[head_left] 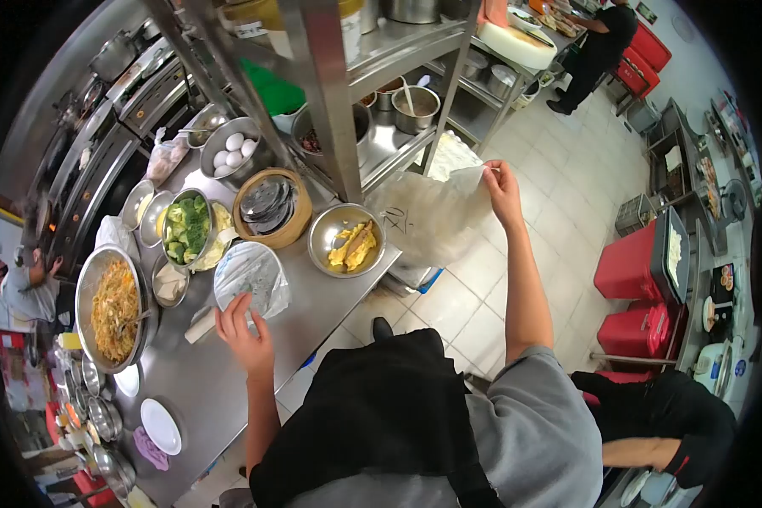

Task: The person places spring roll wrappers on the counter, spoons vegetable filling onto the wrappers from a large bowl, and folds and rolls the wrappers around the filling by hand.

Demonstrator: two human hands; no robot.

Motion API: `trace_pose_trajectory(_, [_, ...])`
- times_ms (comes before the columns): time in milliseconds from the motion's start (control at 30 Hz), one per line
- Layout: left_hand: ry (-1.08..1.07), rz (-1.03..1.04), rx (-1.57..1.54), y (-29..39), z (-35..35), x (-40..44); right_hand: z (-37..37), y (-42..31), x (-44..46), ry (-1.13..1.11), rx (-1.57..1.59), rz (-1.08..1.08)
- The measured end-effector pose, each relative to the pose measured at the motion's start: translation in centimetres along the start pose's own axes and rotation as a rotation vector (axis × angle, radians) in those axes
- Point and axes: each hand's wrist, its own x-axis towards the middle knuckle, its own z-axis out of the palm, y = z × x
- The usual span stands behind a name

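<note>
My right hand [503,193] is raised over the floor beside the counter, thumb and fingers pinching the edge of a large clear plastic bag [432,224]. The bag hangs down to the left and has dark marks on it. Over the steel counter [313,317], my left hand [245,337] has its fingers apart and holds nothing. Just beyond it stands a round container lined with clear plastic [251,275]. A pale, roll-like piece [201,327] lies beside its fingers. A steel bowl with yellow food pieces [347,245] sits between the hands, near the counter's edge.
Several bowls crowd the counter, among them broccoli [186,227], eggs [235,154] and shredded food [115,309]. A steel shelf post [330,110] rises behind. One co-worker [660,423] is close at right; others stand farther off. Red bins [631,262] line the right.
</note>
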Motion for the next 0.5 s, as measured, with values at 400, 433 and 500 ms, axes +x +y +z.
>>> trace_pose_trajectory(400, [-0.001, -0.061, -0.128, -3.2, -3.3, -4.5, 4.2, -7.9, 0.1, 0.107, -0.017, -0.132])
trace_pose_trajectory(433, [0.012, -0.07, -0.133, -3.9, -3.5, -4.8, 4.1, -8.3, 0.1, 0.123, 0.015, -0.158])
trace_pose_trajectory(500, [0.002, -0.102, -0.121, -4.9, -4.1, -5.3, 4.0, -9.0, 1.0, 0.153, 0.017, -0.192])
